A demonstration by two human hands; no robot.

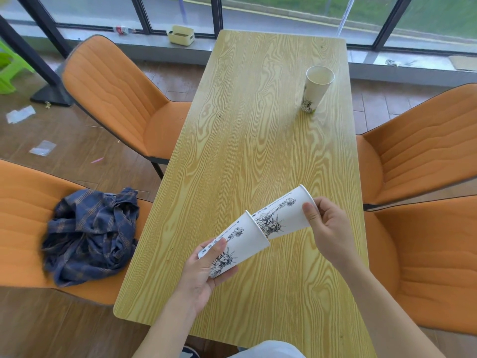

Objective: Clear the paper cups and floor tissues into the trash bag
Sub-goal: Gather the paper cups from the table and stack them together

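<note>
Over the near end of the wooden table (258, 151), my left hand (204, 275) grips a white printed paper cup (240, 244) by its base, its mouth tilted up and to the right. My right hand (327, 228) holds a second printed cup (284, 215) at its rim, and that cup's base is partly inside the first cup's mouth. A third paper cup (316, 86) stands upright at the table's far right. White tissue scraps (20, 114) and a clear wrapper (42, 148) lie on the floor at the left. No trash bag is in view.
Orange chairs flank the table on both sides (116, 99) (418, 140). A crumpled blue plaid cloth (90, 233) lies on the near left chair. A small cream box (180, 34) and a bottle (124, 30) sit on the window sill.
</note>
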